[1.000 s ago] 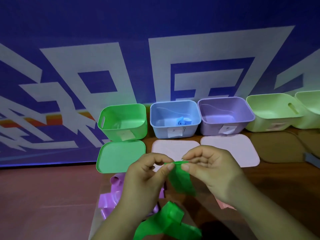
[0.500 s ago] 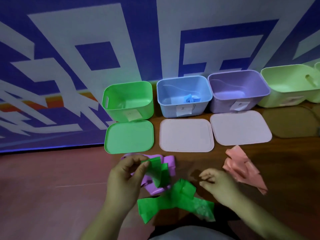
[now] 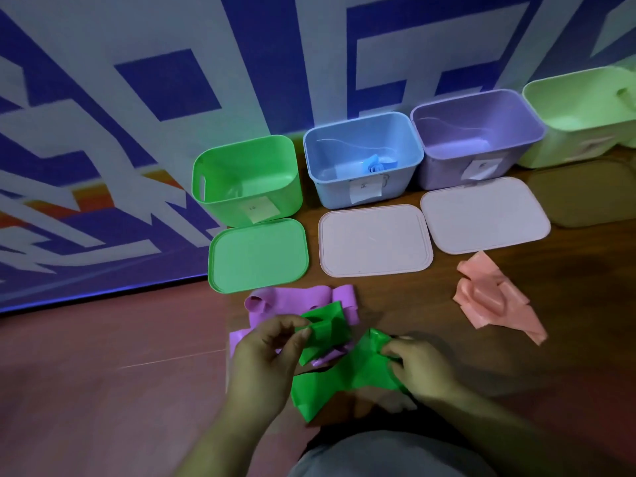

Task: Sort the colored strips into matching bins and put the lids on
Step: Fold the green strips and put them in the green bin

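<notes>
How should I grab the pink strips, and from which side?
Pinch the raised hump in the middle of the pink strips from above. The pile lies crumpled on the table, its outer ends flat against the wood, so the hump probably gives most to catch. The right hand is nearer.

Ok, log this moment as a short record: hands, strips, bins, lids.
left hand: pinches folded green strip
right hand: grips green strip pile
purple strips: on table, partly under the green
pink strips: loose, right of the hands
blue bin: holds blue strip
green bin, purple bin: open
lids: three, off, flat before their bins
</notes>
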Demonstrator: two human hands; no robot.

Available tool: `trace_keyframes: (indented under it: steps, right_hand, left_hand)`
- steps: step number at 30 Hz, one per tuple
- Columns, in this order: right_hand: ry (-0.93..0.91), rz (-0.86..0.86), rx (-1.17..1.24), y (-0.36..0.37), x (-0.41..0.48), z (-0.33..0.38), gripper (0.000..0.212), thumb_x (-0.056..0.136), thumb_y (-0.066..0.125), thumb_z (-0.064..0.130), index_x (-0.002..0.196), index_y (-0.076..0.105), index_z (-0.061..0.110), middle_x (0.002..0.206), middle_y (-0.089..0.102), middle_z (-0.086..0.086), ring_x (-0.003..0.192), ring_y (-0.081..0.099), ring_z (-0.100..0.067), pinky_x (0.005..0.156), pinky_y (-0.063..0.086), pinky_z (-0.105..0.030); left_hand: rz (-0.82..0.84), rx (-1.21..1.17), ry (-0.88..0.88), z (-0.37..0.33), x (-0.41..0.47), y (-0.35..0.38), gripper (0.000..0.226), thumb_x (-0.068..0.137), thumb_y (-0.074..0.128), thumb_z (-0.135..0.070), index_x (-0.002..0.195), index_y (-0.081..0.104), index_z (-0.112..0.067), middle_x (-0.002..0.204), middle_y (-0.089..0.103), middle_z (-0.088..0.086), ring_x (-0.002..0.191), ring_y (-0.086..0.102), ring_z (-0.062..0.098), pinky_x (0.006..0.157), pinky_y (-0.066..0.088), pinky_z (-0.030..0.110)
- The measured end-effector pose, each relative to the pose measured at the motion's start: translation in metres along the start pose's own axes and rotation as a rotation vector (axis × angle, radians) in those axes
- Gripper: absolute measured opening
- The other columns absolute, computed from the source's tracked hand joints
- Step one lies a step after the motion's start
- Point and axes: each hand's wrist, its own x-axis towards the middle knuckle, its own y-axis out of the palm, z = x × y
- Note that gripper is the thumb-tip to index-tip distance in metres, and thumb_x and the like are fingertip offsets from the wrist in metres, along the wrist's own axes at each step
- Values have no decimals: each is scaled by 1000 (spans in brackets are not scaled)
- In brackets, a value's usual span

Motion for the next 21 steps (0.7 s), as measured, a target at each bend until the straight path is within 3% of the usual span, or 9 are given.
trace_keyframes:
  steps: [4,8,14,17,21]
  right_hand:
    - [103,-3,101,-14,-3,1,21,80,69,14,96,74,27,93,76,8,86,71,-10,78,53,-27]
    - [217,-26,394,-52,-2,20,36,77,75,0,84,66,34,83,71,7,77,66,4,68,48,-7]
    - [145,-29,626,-133,-4,65,29,72,79,-2,88,72,21,77,73,-1,71,67,-8,74,53,-22]
    - [69,-67,724,-168,-7,91,23,76,74,-11,91,71,6,72,70,-2,67,64,-8,68,51,-14]
    - [-10,-101,760,-201,-14,118,22,79,74,-8,89,73,12,73,72,-1,65,65,-4,66,50,-13]
  left_hand:
    - [-1,2,39,-3,2,-3,15,85,74,-6,82,75,-21,80,74,-14,75,68,3,69,49,16]
    - [4,-12,119,-17,7,-10,19,84,75,-7,81,74,-26,80,75,-11,76,69,7,70,51,20]
    - [99,-61,298,-63,17,-21,23,86,73,-8,80,72,-31,84,72,-7,82,68,14,75,54,32]
    - [147,-80,394,-86,20,-25,11,84,72,-20,82,73,-30,85,70,-5,83,66,18,76,54,37]
    - [265,-108,461,-110,23,-32,8,82,73,-24,86,75,-30,85,73,-4,83,69,18,75,56,34]
